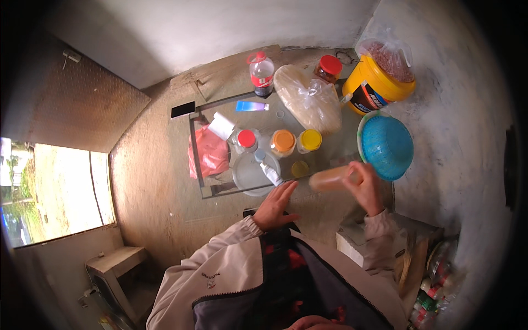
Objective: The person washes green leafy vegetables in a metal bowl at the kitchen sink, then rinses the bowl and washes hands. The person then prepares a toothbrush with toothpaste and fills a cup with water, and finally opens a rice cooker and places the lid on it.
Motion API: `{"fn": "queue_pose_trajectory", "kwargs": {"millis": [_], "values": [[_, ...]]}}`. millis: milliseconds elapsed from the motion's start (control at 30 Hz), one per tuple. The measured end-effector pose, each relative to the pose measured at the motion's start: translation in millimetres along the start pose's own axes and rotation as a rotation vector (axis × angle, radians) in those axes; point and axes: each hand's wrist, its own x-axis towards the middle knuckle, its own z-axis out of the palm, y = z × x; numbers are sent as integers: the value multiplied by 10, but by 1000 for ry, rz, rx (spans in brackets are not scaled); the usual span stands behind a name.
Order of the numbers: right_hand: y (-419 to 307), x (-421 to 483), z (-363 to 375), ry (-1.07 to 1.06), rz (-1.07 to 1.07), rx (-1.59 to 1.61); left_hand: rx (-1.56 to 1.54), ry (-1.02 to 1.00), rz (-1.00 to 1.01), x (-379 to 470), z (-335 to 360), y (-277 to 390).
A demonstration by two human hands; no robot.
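My right hand [365, 187] grips one end of a blurred, brownish-orange long container [330, 178], held sideways over the glass table's front right edge. My left hand [274, 206], with nothing in it and its fingers apart, is at the front edge beside a white bottle [271, 173] that lies on its side. Behind stand a red-lidded jar [246, 139], an orange-lidded jar [284, 141] and a yellow-lidded jar [310, 140]. A yellow disc [300, 168] shows in front of them. A large round pale shape [247, 175] appears beneath or on the glass.
A pink plastic bag [209, 152], phone [183, 109], blue tube [251, 106], soda bottle [262, 76], tied bag of pale grain or noodles [303, 99], another red-lidded jar [330, 66], yellow bucket [365, 88] and blue plastic basket [387, 146] surround the jars. A wall borders the right.
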Motion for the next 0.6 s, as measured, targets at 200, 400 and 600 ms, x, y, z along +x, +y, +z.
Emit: {"fn": "queue_pose_trajectory", "kwargs": {"millis": [200, 400, 600], "values": [[-849, -677, 1345, -377, 243, 713, 321, 31, 18, -692, -349, -174], [-1242, -889, 2816, -955, 818, 1404, 528, -64, -361, -2028, -1077, -606], [-1709, -1195, 3711, -1316, 855, 1487, 659, 44, -407, -2921, -1346, -378]]}}
